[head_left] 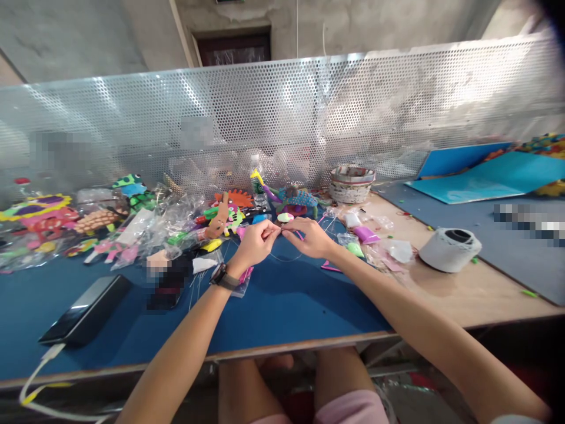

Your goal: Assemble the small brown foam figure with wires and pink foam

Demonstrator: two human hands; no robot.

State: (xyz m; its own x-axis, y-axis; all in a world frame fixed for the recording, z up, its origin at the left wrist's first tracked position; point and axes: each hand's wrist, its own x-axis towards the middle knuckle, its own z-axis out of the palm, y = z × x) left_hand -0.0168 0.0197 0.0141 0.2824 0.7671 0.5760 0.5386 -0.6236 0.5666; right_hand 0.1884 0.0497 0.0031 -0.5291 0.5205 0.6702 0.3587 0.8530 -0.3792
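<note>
Near the middle of the blue table mat [282, 306], my left hand [256, 242] and my right hand [310, 237] meet at the fingertips. Both are pinched closed on something too small to make out. A thin pale wire or thread [285, 259] curves just below the fingers. Right behind the fingertips sits a small white and green piece [285, 218]. A purple packet [366, 235] and a light green packet [354, 249] lie to the right of my right hand. A dark watch is on my left wrist.
Colourful foam figures [37, 215] and clear bags fill the left and back. A phone on a dark block [86, 309] is at front left. A water bottle [256, 182], woven basket [352, 184], white roll [450, 250] and blue folder [468, 176] stand behind and right.
</note>
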